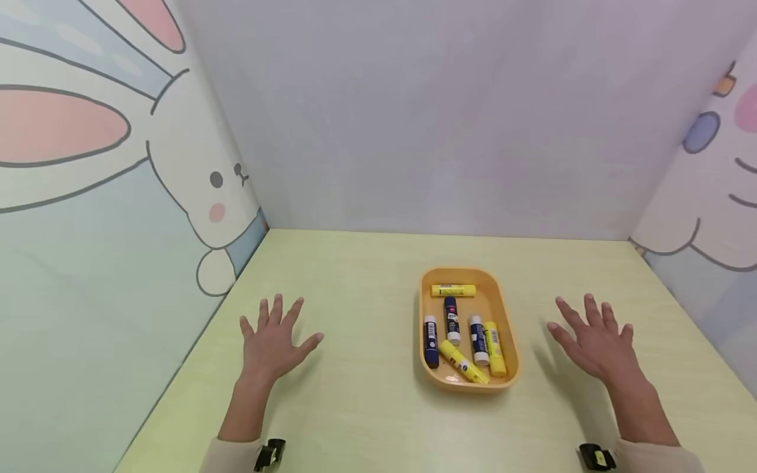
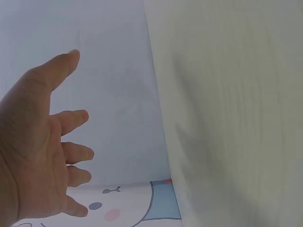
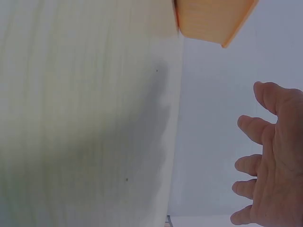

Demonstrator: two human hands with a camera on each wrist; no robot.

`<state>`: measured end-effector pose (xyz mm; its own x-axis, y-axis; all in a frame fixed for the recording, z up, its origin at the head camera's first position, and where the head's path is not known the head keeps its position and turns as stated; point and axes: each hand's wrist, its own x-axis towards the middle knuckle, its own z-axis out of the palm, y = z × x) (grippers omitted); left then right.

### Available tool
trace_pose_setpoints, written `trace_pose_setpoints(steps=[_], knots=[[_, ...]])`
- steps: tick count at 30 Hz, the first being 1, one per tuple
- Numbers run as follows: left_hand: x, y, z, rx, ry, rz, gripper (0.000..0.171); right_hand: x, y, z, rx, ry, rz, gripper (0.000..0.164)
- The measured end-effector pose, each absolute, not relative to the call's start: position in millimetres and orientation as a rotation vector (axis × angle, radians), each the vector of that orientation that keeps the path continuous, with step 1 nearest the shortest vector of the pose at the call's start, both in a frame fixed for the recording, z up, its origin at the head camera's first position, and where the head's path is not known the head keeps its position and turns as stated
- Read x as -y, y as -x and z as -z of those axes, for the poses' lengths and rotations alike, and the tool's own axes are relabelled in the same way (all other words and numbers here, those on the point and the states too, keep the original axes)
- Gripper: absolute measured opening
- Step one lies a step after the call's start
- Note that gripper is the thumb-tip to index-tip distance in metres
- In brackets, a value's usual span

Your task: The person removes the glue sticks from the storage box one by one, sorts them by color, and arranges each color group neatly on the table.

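Observation:
My left hand (image 1: 272,345) hovers over the left side of the table with its fingers spread, holding nothing. On the other side my right hand (image 1: 600,345) is likewise spread above the table, to the right of an orange tray (image 1: 469,270) and apart from it. Several glue sticks lie in the tray: a yellow glue stick (image 1: 453,290) across the far end, a dark blue glue stick (image 1: 452,318) near the middle, and others in both colours closer to me. In the right wrist view, only a corner of the tray (image 3: 213,21) shows.
The pale yellow-green table (image 1: 355,394) meets a plain light wall (image 1: 443,118) at the back. Side walls with cartoon drawings, a rabbit (image 1: 201,151) on the left, bound the table. Each wrist wears a black strap.

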<state>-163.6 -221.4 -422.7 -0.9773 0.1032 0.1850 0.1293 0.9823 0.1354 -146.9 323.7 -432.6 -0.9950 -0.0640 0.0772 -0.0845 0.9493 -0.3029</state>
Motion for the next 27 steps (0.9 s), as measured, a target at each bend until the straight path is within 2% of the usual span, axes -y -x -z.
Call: trace_pose_setpoints(steps=[8, 27], knots=[[220, 163, 421, 2.923, 0.182, 0.231, 0.083, -325, 147, 437, 2.992, -0.145, -0.486, 0.064], [202, 165, 416, 2.676, 0.239, 0.49, 0.066, -304, 148, 431, 2.852, -0.285, -0.782, 0.061]])
